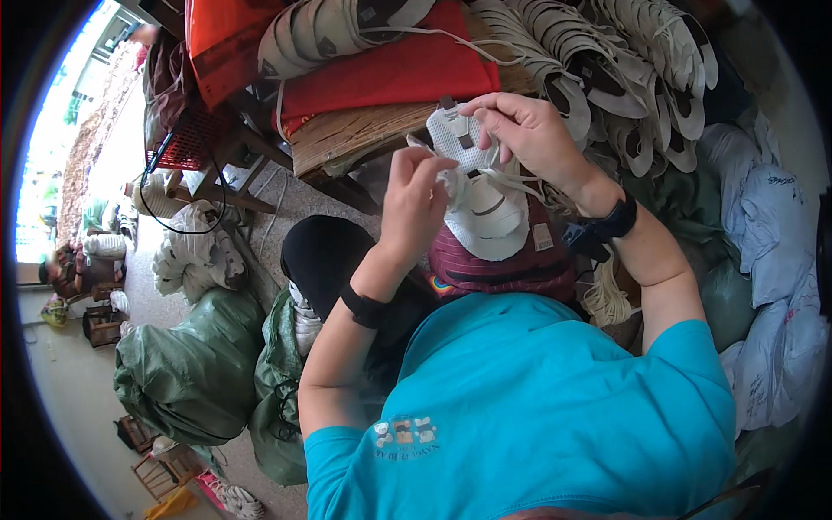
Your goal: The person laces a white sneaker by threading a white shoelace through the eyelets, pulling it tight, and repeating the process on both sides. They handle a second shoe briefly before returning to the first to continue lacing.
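Observation:
A white shoe upper (492,227) with a perforated tongue (459,139) rests on a maroon striped cloth item (511,276) at my lap. White shoelace (516,180) runs loosely across its opening. My left hand (418,201) is closed at the upper's left side, fingertips pinched just above a white bunched part; what lies between them is hidden. Over the tongue's right edge, my right hand (530,139) has thumb and fingers drawn together, with a thin strand of lace below the fingertips. Both wrists wear dark bands.
Ahead is a wooden bench (347,143) with red cloth (390,74) and a row of nested white uppers (316,39). More stacked uppers (598,61) stand at the right. Green sacks (195,368) lie left, pale sacks (776,234) right. A black cable (224,195) loops beside the bench.

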